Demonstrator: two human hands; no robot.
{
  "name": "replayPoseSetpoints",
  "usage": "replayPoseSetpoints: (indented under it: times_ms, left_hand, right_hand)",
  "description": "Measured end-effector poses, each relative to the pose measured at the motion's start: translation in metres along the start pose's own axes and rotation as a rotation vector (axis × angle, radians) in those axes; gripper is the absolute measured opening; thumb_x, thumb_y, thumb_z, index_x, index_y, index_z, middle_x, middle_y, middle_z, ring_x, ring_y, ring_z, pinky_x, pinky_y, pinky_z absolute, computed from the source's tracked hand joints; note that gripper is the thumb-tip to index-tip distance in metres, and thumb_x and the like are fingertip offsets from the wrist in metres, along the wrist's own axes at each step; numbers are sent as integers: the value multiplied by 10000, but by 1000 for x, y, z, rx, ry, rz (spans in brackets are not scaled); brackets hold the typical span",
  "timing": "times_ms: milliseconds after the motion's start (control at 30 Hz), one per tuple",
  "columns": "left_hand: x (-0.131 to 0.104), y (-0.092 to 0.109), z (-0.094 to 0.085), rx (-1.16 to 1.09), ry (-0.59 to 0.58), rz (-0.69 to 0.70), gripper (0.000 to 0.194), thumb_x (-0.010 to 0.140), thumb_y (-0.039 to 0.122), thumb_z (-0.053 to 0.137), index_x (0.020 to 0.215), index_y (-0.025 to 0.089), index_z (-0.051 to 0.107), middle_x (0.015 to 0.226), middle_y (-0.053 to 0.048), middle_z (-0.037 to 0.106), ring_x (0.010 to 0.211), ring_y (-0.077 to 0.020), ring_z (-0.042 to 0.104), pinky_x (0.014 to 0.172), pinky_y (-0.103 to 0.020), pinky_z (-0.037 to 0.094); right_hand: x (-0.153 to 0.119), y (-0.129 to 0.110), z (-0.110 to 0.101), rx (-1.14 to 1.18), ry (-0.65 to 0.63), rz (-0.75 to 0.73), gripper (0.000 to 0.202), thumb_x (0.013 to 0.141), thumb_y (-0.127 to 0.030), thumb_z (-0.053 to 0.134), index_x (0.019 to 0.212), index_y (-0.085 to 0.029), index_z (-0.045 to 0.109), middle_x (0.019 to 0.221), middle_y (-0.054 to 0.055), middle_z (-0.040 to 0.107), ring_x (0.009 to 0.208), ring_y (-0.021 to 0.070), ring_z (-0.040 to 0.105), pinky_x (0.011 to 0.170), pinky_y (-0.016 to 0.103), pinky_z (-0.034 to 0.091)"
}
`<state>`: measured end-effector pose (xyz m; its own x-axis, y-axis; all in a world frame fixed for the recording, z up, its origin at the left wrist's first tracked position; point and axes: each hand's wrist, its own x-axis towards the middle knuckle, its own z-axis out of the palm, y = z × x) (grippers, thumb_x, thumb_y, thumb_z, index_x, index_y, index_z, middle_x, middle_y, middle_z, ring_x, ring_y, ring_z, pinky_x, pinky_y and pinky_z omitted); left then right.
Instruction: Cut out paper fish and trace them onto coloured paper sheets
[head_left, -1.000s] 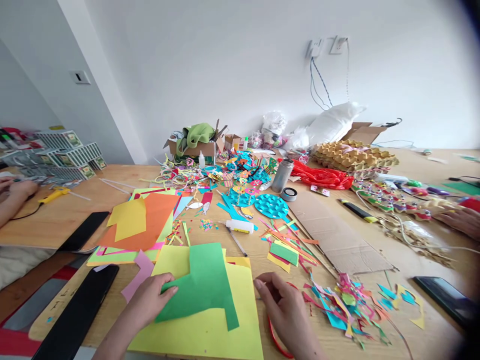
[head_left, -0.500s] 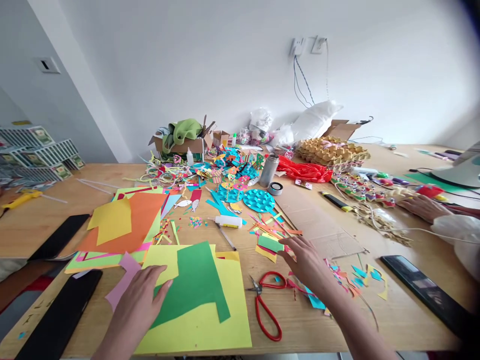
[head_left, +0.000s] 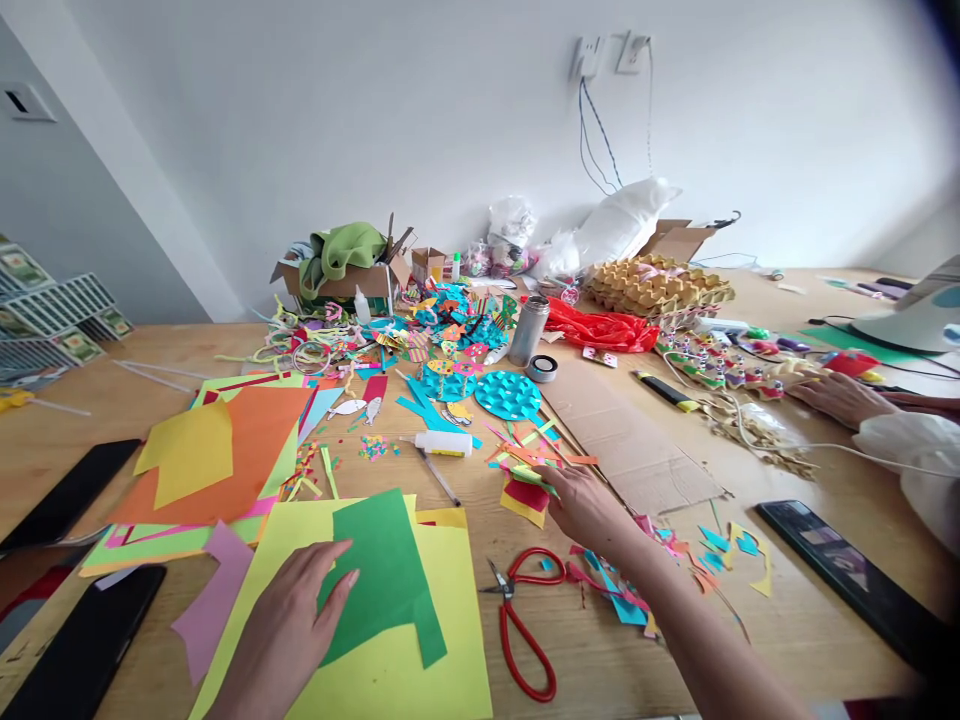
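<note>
My left hand (head_left: 300,610) lies at the left edge of a green paper piece (head_left: 386,580), thumb and fingers apart. That piece rests on a large yellow paper sheet (head_left: 450,640). Out to the right, my right hand (head_left: 577,500) pinches a small green paper piece (head_left: 537,474), tilted up over a little stack of cut paper. A crimson paper piece (head_left: 523,496) shows beneath it, with yellow paper (head_left: 525,517) at the bottom. Red-handled scissors (head_left: 517,620) lie between my hands, blades pointing left. A mauve paper offcut (head_left: 214,595) sits left of the yellow sheet.
Beyond my hands are a glue bottle (head_left: 444,444), a pen (head_left: 439,475), blue egg-tray pieces (head_left: 508,396) and a metal flask (head_left: 529,332). Cardboard (head_left: 630,440) and a phone (head_left: 840,570) lie right. Another person's hand (head_left: 844,395) is at far right. Orange paper (head_left: 262,440) is left.
My right hand has closed on the small green piece and tipped it up, exposing crimson paper under it. My left hand stays by the larger green piece. The view has shifted slightly.
</note>
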<state>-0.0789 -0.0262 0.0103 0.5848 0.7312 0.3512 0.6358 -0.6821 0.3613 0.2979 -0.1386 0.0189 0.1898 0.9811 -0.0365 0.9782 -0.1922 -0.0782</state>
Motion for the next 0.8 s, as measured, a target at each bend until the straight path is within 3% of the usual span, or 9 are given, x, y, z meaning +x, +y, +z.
replayPoseSetpoints:
  times_ms: [267,667,800]
  left_hand:
    - [-3,-5,7,5,-3,11,341,899,486,449,1022,238,648,956,-43,712,849,-197,689,706,-297,572]
    - [-4,-3,6,-40,-67,-35,376,892,504,440,1012,230,666,968,-58,712,874,-200,682,740,-302,570]
    - [-4,0,5,-46,-87,-51,389,887,516,435,990,228,676,959,-63,714,872,-206,682,755,-311,565]
  right_hand:
    - [4,6,-3,26,5,111,448,785,-73,422,1200,-112,585,889,127,739,779,230,676,621,269,378]
    - [-1,6,2,58,28,120,342,890,-129,430,1183,-156,603,948,109,744,915,228,680,702,258,432]
    - [-3,4,0,68,37,98,282,905,-178,450,1106,-186,648,927,92,751,872,226,689,676,260,434]
